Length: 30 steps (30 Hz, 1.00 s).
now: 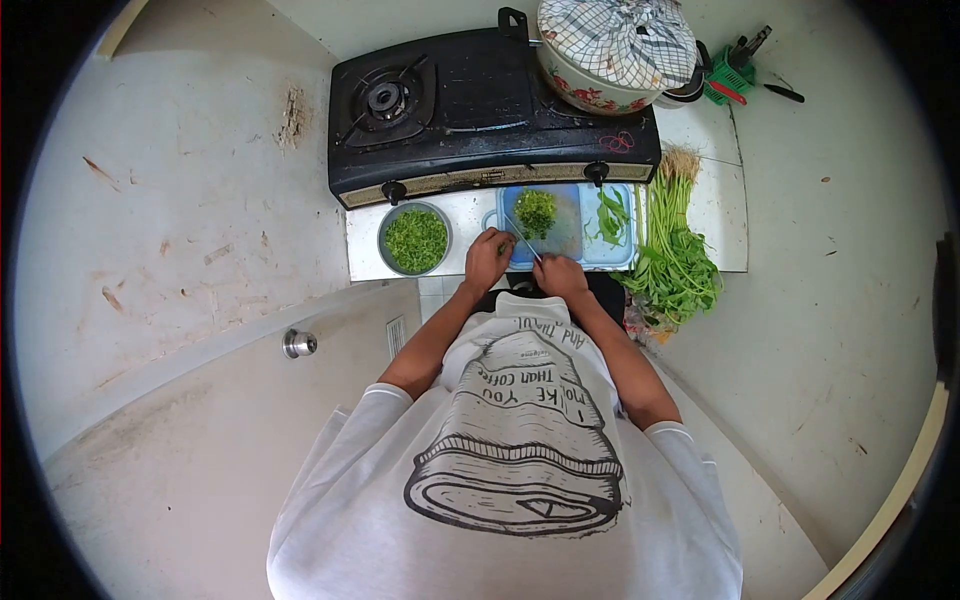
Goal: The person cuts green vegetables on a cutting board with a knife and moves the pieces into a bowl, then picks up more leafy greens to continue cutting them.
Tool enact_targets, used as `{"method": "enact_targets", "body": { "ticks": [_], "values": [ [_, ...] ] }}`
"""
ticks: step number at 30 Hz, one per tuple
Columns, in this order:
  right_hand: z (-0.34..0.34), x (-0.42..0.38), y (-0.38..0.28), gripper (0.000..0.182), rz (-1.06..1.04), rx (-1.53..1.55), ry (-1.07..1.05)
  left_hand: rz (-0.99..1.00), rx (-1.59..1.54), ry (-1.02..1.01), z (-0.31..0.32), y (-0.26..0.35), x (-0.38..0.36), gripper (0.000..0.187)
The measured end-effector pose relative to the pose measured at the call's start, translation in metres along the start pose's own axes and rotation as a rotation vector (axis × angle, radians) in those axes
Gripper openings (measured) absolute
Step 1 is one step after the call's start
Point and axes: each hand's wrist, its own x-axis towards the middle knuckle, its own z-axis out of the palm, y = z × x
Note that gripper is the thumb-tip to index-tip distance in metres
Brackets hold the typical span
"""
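My right hand is closed round the handle of a knife, whose blade slants up and left over a blue cutting board. At the board's left part, my left hand has its fingers curled over a small bit of greens, close to the blade. Chopped greens lie in a pile just above the knife. A few whole leaves rest on the board's right side. Left of the board stands a round bowl filled with finely chopped greens.
A black gas stove stands behind the board, with a cloth-covered flowered pot on its right. A bundle of long-stemmed greens lies at the counter's right. A green basket holds utensils at the back right.
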Motion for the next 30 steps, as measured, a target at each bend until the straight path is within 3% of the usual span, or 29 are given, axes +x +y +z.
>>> {"method": "enact_targets", "body": {
  "ticks": [2,17,23,30],
  "values": [
    [0.006,-0.002,0.006,0.044,0.012,0.003,-0.001,-0.078,-0.035,-0.034,0.001,0.001,0.001,0.009],
    [-0.005,0.003,-0.008,0.045,-0.039,0.014,-0.017,-0.031,-0.052,-0.001,0.003,-0.003,0.002,0.009],
    [-0.003,-0.006,0.003,0.045,0.007,0.005,0.003,-0.115,-0.042,-0.025,0.006,-0.002,0.001,0.012],
    [-0.008,-0.011,0.003,0.045,-0.052,0.048,0.014,-0.023,0.006,-0.006,0.007,0.0,0.006,0.007]
  ]
}}
